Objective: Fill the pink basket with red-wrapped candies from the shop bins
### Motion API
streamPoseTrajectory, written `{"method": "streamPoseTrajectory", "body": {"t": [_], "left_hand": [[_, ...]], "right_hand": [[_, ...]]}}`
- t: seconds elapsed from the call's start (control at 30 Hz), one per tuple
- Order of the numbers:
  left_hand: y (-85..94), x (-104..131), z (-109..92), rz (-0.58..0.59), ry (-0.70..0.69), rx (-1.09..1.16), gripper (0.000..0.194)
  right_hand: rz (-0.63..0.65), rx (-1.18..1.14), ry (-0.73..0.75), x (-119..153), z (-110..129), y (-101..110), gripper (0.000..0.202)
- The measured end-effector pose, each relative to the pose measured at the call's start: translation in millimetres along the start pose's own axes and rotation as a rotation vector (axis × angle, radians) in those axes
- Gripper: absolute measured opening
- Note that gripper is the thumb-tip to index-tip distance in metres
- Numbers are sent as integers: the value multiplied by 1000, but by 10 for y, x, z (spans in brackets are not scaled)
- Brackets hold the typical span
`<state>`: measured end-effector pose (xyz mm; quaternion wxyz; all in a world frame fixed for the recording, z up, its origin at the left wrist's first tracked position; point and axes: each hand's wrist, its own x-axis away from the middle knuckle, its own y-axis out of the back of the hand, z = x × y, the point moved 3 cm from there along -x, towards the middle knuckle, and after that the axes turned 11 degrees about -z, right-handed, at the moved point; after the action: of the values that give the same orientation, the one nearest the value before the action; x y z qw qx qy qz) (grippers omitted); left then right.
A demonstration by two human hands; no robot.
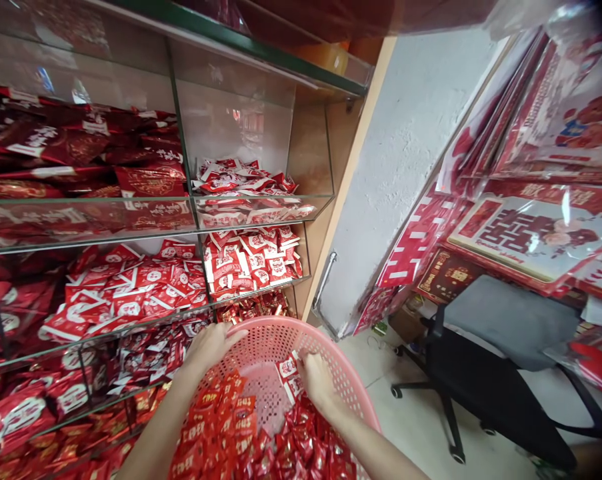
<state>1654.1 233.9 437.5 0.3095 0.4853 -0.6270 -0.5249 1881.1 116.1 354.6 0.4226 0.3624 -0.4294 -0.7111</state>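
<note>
My left hand (211,347) is closed over the far-left rim of a round pink plastic basket (325,335) with a perforated wall. Inside the basket, my right hand (317,379) has its fingers curled round red-and-white candy packets (287,369), which show beside its fingertips. Orange-red wrapped candies (218,413) fill the basket's left side. Darker, shiny red candies (305,443) are heaped at the near right, partly under my right forearm. Part of the perforated bottom shows between the piles.
Glass-fronted shelves hold red-and-white packets (253,260), red packets (131,290) and large dark-red bags (71,143). A white wall column (381,167) stands right of them. Farther right are a black and grey office chair (485,373) and wrapped red decorations (535,230).
</note>
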Motion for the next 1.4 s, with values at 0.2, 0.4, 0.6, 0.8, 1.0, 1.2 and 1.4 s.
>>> {"method": "streamPoseTrajectory", "body": {"t": [0.2,0.4,0.6,0.8,1.0,1.2,1.4], "left_hand": [[23,0,-24,18,-13,16,59],[29,2,-22,-6,-42,16,60],[29,6,-13,-11,-38,0,60],[53,24,-28,-1,-30,15,56],[39,23,-7,-13,-18,21,56],[6,25,20,-17,10,12,59],[24,40,11,-24,-9,23,59]], "right_hand": [[42,70,108,32,163,170,27],[92,90,214,110,242,117,25],[90,68,262,149,223,25,23],[120,69,247,182,253,-8,23],[-135,-197,321,-138,515,707,23],[-506,-387,325,-681,864,1640,22],[-422,-225,154,-914,1010,1687,30]]}}
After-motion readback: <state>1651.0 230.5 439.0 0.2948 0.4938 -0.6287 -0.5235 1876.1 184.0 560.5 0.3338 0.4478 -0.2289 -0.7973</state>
